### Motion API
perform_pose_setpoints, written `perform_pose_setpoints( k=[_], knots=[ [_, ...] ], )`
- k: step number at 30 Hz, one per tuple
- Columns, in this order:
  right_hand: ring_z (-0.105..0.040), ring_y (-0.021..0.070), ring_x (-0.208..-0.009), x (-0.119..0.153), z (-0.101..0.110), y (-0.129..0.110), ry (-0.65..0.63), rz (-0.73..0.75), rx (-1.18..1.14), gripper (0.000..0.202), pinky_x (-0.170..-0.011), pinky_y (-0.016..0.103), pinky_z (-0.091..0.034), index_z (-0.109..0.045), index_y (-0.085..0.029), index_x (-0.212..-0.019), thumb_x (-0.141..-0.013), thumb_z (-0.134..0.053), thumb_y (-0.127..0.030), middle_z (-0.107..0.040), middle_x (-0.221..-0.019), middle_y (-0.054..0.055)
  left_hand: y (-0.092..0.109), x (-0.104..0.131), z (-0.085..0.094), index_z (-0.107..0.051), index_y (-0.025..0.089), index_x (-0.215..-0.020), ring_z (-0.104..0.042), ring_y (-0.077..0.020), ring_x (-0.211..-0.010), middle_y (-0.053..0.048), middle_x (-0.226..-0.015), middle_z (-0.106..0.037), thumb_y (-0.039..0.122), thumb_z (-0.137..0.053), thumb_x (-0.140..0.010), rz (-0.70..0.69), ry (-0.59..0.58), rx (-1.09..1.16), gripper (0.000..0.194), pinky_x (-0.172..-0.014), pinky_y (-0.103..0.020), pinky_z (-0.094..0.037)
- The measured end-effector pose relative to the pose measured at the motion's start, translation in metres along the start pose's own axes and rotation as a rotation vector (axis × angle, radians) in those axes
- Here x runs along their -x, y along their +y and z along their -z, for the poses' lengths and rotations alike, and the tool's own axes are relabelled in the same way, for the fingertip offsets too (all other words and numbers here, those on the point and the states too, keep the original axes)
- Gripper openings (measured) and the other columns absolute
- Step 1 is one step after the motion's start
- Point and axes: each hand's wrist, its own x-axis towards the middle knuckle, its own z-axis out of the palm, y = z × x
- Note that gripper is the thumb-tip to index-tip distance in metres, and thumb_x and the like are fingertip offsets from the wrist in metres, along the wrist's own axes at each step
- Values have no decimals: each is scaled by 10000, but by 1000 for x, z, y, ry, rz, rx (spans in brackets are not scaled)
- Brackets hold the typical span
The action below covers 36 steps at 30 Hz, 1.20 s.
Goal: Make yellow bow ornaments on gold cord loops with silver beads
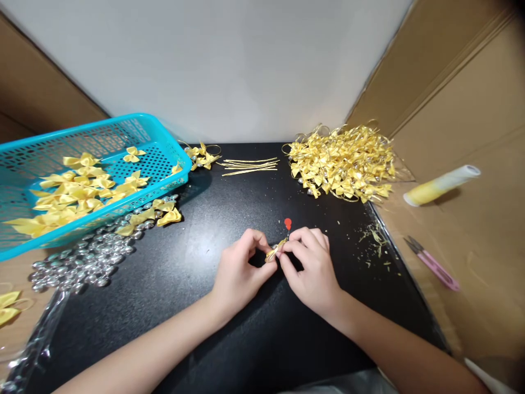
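Note:
Over the middle of the black table top (197,257), both hands come together on one small yellow ribbon bow (271,254). My left hand (244,268) pinches the bow's left side between thumb and forefinger. From the right, my right hand (310,268) closes thumb and fingers on its other end. Part of the bow is hidden by the fingertips, and a silvery bit shows beside the ribbon. Just beyond the right fingers stands a red-headed pin (287,224); whether the hand touches it I cannot tell.
A turquoise basket (164,128) at the left holds yellow bows. Silver beads (82,262) lie scattered before it. Several gold cords (250,166) lie at the back, left of a heap of finished bows (342,161). Pink snips (432,264) and a yellow-white roll (441,186) are at the right.

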Motion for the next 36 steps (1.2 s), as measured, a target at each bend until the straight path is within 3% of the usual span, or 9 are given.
perform_pose_setpoints(
  k=[8,14,20,29,36],
  knots=[
    [-529,197,-849,5,-9,1,34,69,74,163,-789,360,-352,-613,-192,-831,-938,-495,-156,-613,-863,55,0,-4,-2,-456,212,-825,-489,-82,-586,59,-701,-608,113,-630,-742,133,-12,172,217,-568,-203,-356],
    [-532,201,-879,2,-3,2,-17,31,10,104,-794,352,-369,-595,-181,-854,-917,-514,-164,-589,-886,54,-3,-8,-1,-437,211,-806,-554,-96,-652,61,-708,-590,105,-646,-703,216,-13,341,256,-623,-208,-403],
    [-526,199,-862,1,-3,5,-16,-19,-53,13,-793,359,-369,-611,-199,-875,-874,-600,-193,-585,-879,37,-6,-4,-1,-461,214,-823,-565,-102,-643,53,-723,-617,118,-646,-726,109,1,189,230,-616,-215,-408],
    [-528,198,-860,-1,-9,4,-89,-125,-132,99,-778,356,-378,-574,-191,-779,-852,-582,-125,-581,-845,27,-5,-2,0,-481,211,-793,-574,-119,-668,34,-732,-614,150,-626,-766,-69,15,-76,160,-650,-237,-422],
    [-522,204,-845,1,-15,6,-46,-87,-154,104,-781,374,-396,-537,-191,-792,-876,-519,-131,-576,-846,44,-4,-4,-1,-453,217,-788,-525,-101,-615,59,-689,-587,146,-625,-750,35,-19,20,190,-605,-223,-390]
  ],
)
